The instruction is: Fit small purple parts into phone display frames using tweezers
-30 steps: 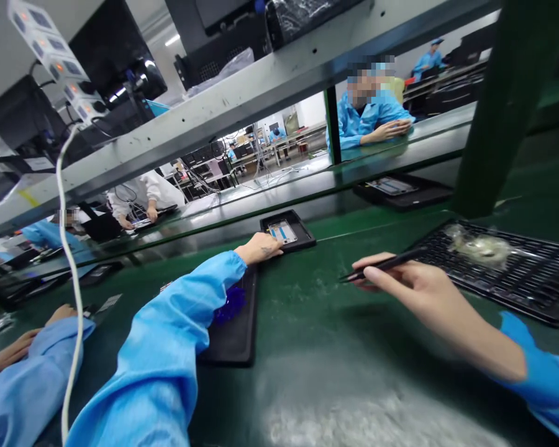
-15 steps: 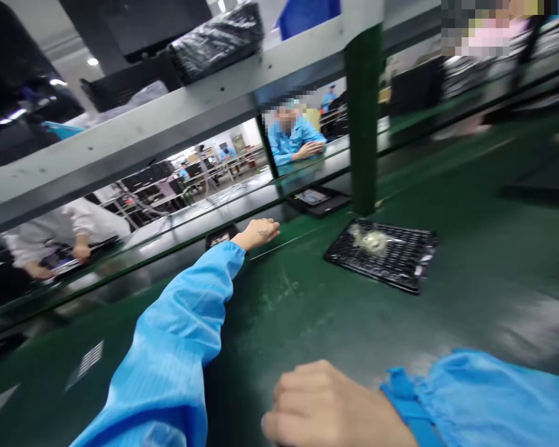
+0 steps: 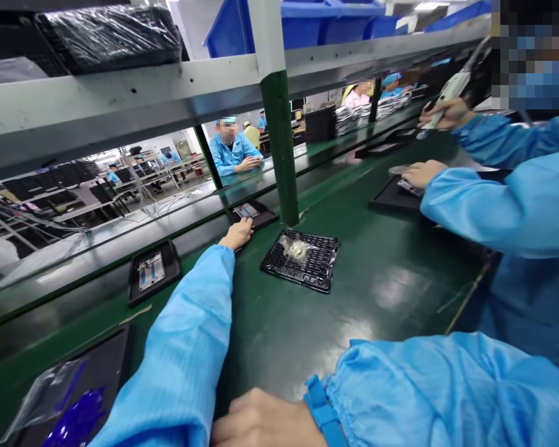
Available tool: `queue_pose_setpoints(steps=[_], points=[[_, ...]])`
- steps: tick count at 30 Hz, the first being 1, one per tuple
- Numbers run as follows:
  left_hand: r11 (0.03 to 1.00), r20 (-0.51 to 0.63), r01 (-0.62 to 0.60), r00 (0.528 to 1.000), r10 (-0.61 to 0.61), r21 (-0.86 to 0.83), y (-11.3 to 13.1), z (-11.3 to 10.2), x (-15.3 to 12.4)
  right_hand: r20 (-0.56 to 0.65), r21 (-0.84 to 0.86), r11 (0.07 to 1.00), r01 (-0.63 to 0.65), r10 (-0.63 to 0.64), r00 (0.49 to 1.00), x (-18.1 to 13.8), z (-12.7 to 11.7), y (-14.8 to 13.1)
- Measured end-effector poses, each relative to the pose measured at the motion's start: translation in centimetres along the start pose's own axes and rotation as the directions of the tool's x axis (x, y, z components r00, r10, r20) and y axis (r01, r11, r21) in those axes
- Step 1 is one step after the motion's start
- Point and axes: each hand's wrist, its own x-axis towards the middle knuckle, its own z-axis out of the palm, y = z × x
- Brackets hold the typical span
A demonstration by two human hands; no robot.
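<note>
My left hand (image 3: 239, 234) is stretched far out across the green work surface. Its bent fingers are at the near left edge of a small black tray (image 3: 265, 217) that carries a flat metallic part (image 3: 246, 211). At the bottom of the picture my right hand (image 3: 263, 421) is curled, knuckles up; the frame edge cuts off its fingertips, and whatever they hold is hidden. Between the arms and the green post lies a black gridded tray (image 3: 319, 261) with a small clear bag of pale pieces (image 3: 297, 249) on it.
A green post (image 3: 279, 149) and overhead shelf (image 3: 121, 93) stand close to my reach. Left are another small black tray (image 3: 171, 261) and a larger tray (image 3: 114, 354) with blue plastic. On the right a co-worker's hands (image 3: 423, 174) work over a dark tray.
My view has swung right, bringing the co-worker beside me into sight. My left hand has moved from bare surface to the small tray's edge. My right hand stays curled.
</note>
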Motion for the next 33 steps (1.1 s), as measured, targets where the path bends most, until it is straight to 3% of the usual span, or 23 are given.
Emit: queue_pose_setpoints(steps=[5,9,12,14,15,17,19,23,26,29,33], points=[[0.999,0.035,-0.034,0.999,0.035,-0.013,-4.8,-2.1,-6.9,-0.064,-0.218,0.969,0.115,-0.131,0.989,0.8,-1.0,0.1],[0.996,0.054,-0.084,0.995,0.086,-0.038,-6.9,-4.1,-14.0,-0.246,-0.136,0.988,0.068,-0.1,0.964,1.9,-4.0,-0.4],[0.988,0.065,-0.133,0.988,0.138,-0.074,-6.8,-5.8,-20.0,-0.547,0.014,1.0,-0.028,0.031,0.837,2.5,-6.8,-0.3],[0.984,0.076,-0.146,0.985,0.154,-0.101,-5.8,-6.9,-24.5,-0.685,0.133,0.979,-0.156,0.205,0.699,2.5,-8.5,0.3],[0.983,0.09,-0.148,0.983,0.158,-0.112,-5.0,-7.5,-27.0,-0.738,0.196,0.952,-0.235,0.301,0.604,2.5,-9.1,0.8],[0.981,0.121,-0.161,0.977,0.173,-0.105,-2.7,-8.8,-32.4,-0.768,0.285,0.915,-0.284,0.396,0.504,2.4,-9.9,2.2],[0.976,0.152,-0.203,0.965,0.213,-0.078,0.2,-10.0,-37.5,-0.745,0.396,0.874,-0.282,0.485,0.458,2.5,-9.7,3.9],[0.953,0.166,-0.287,0.939,0.3,-0.095,5.8,-11.6,-44.8,-0.565,0.61,0.727,-0.314,0.677,0.471,4.0,-7.5,6.6],[0.921,0.148,-0.33,0.92,0.363,-0.206,7.9,-12.2,-47.3,-0.352,0.702,0.597,-0.388,0.764,0.54,6.1,-5.8,6.9],[0.898,0.014,-0.368,0.924,0.382,-0.241,8.1,-12.1,-47.2,-0.246,0.724,0.555,-0.411,0.763,0.598,8.1,-4.7,6.7],[0.967,-0.079,-0.239,0.969,0.232,-0.091,6.8,-10.9,-44.1,-0.208,0.749,0.513,-0.418,0.782,0.587,9.1,-4.2,7.1]])
